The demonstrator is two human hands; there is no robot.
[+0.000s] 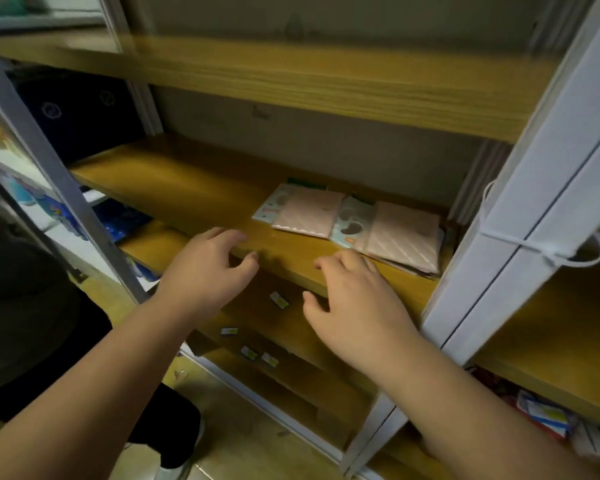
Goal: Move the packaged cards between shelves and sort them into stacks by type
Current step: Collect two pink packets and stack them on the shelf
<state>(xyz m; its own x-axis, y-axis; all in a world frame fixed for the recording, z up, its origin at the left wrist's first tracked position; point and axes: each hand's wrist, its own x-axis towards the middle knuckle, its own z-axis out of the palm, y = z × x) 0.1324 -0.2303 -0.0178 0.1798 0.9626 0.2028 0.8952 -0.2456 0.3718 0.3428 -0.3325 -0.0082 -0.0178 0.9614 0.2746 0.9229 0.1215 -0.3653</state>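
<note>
We are crouched at a big wooden shelf (194, 188) with white posts (520, 216), and more boards sit above and below it. Two piles of packaged cards (357, 220) lie flat on the right side of the shelf, side by side and near the front. We think they are kept close to the edge so we can reach them easily. Our left hand (208, 268) has loose, bent fingers resting on the shelf's front edge and holds nothing. Our right hand (354, 303) is spread, empty too, just beside the nearer pile. Small labels (278, 300) dot the lower boards.
</note>
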